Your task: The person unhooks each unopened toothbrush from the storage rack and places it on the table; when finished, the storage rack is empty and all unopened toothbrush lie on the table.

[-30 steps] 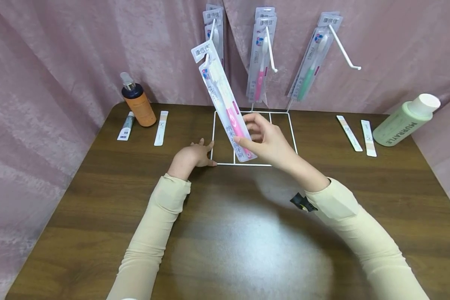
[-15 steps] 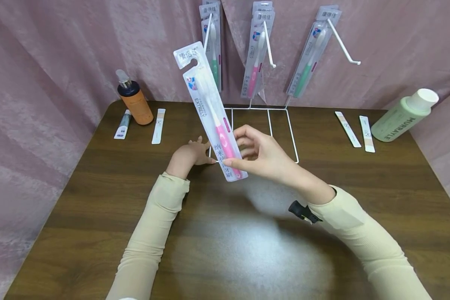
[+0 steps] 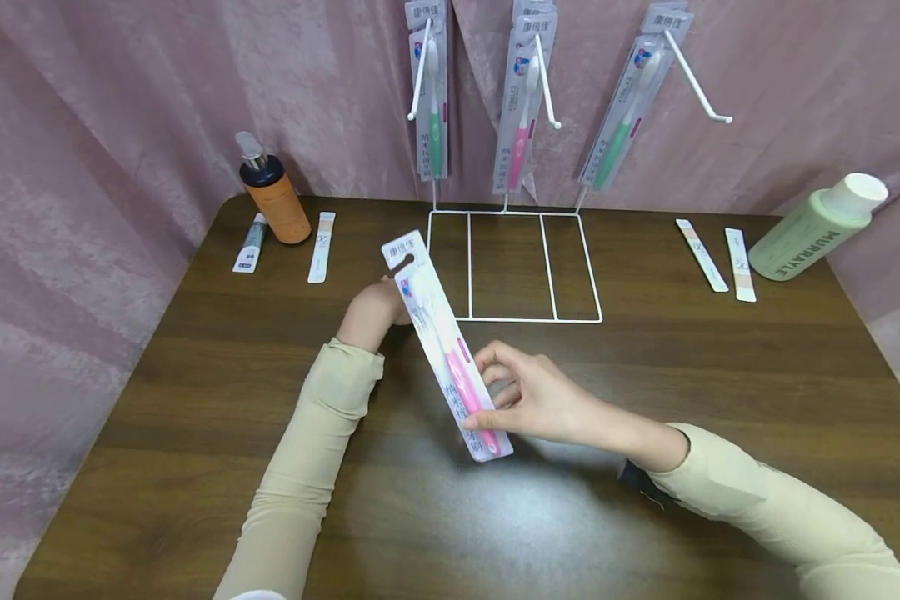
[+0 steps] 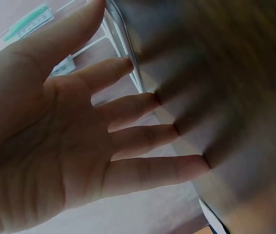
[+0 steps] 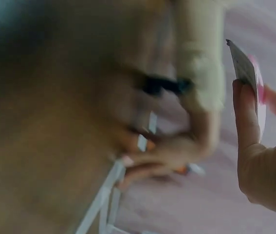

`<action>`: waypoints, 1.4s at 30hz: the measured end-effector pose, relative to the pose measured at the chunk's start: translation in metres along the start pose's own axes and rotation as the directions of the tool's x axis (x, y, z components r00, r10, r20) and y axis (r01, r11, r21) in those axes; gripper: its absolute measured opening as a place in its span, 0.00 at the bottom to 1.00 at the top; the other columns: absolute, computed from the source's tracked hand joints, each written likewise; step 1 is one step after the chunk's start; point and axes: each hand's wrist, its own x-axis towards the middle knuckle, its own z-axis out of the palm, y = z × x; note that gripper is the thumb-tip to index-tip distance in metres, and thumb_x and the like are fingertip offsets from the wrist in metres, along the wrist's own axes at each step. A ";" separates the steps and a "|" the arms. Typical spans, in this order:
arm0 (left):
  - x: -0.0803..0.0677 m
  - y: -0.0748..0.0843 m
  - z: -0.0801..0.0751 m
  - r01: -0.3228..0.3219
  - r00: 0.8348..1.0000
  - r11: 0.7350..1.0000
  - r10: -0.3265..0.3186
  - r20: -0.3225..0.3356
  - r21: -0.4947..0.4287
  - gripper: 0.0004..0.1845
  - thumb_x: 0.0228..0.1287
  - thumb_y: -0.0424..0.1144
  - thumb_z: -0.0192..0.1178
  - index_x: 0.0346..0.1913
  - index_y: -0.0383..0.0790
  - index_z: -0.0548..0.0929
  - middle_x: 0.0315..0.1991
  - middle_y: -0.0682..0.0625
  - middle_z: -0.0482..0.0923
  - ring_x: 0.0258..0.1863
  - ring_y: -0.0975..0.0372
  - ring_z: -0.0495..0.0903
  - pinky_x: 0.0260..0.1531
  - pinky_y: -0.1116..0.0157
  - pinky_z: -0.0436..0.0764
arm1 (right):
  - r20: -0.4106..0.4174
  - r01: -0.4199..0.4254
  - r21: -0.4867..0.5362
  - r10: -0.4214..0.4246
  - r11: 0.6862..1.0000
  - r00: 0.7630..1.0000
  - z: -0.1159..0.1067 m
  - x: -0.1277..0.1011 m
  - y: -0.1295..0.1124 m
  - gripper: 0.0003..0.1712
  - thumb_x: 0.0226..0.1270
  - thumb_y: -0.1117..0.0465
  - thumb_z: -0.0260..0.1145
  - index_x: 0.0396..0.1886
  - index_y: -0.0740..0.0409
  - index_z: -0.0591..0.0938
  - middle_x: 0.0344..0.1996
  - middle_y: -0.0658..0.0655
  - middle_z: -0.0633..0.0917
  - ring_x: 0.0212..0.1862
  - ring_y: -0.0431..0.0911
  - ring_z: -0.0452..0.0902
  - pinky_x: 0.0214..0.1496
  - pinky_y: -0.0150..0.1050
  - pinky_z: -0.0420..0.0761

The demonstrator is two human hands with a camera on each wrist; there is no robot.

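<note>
Head view: a long, flat, glossy toothbrush pack (image 3: 444, 346) was pinched at its lower end by the right hand (image 3: 542, 402), tilted above the wood-grain worktop (image 3: 645, 375). The left hand (image 3: 375, 307), fingers spread flat, was rested beside the white wire rack (image 3: 513, 267).

Dark brown wood-grain tabletop (image 3: 720, 400), streaked lighter. Flat clear-and-white blister pack (image 3: 446, 346) showed a pink-handled toothbrush and pink lettering. Thin white wire rack (image 3: 591, 275). Hanging packs: green-handled toothbrush (image 3: 434, 133), pink-handled toothbrush (image 3: 521, 125), second green one (image 3: 617, 133). Orange pump bottle (image 3: 272, 196) had a dark collar. Pale green bottle (image 3: 810, 233) had a white cap. Dusty-pink mottled curtain (image 3: 105, 125). Cream sleeves (image 3: 307, 467).
</note>
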 end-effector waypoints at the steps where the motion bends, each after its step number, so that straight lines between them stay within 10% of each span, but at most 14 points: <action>1: 0.011 -0.010 0.013 0.015 0.999 1.000 -0.015 -0.047 -0.020 0.27 0.66 0.45 0.47 0.65 0.36 0.68 0.66 0.35 0.63 0.64 0.45 0.64 0.62 0.50 0.64 | 0.014 -0.018 0.002 0.018 1.000 1.000 0.004 -0.004 0.005 0.25 0.50 0.64 0.74 0.44 0.59 0.70 0.35 0.57 0.85 0.30 0.42 0.85 0.32 0.35 0.82; 4: 0.037 -0.029 0.035 0.034 0.997 0.999 -0.036 -0.063 -0.028 0.30 0.67 0.49 0.47 0.70 0.43 0.61 0.70 0.36 0.56 0.66 0.43 0.61 0.59 0.47 0.66 | 0.054 -0.068 0.006 0.068 0.998 0.996 0.014 -0.014 0.018 0.25 0.51 0.64 0.73 0.44 0.60 0.68 0.34 0.56 0.85 0.30 0.41 0.85 0.31 0.34 0.82; 8: 0.000 0.006 -0.008 0.042 0.981 0.999 -0.045 0.187 0.017 0.36 0.72 0.53 0.40 0.75 0.48 0.39 0.74 0.40 0.35 0.71 0.41 0.41 0.63 0.42 0.55 | 0.088 -0.117 0.021 0.114 0.993 0.990 0.022 -0.026 0.030 0.25 0.52 0.63 0.73 0.43 0.60 0.67 0.32 0.55 0.85 0.29 0.41 0.85 0.31 0.33 0.82; 11: -0.028 0.030 -0.035 0.059 0.968 0.997 -0.069 0.243 0.049 0.38 0.71 0.53 0.43 0.74 0.45 0.38 0.74 0.37 0.32 0.71 0.39 0.40 0.64 0.43 0.55 | 0.101 -0.152 0.023 0.149 0.988 0.984 0.025 -0.030 0.035 0.25 0.51 0.62 0.74 0.42 0.60 0.67 0.29 0.53 0.86 0.27 0.41 0.84 0.31 0.32 0.80; 42: -0.037 0.039 -0.041 0.103 0.966 0.994 -0.112 0.231 0.048 0.43 0.67 0.57 0.49 0.75 0.49 0.39 0.74 0.38 0.34 0.71 0.39 0.41 0.64 0.42 0.54 | 0.202 -0.440 0.020 0.427 0.898 0.881 0.044 0.006 0.047 0.20 0.56 0.52 0.70 0.30 0.63 0.73 0.17 0.59 0.84 0.20 0.50 0.83 0.22 0.40 0.81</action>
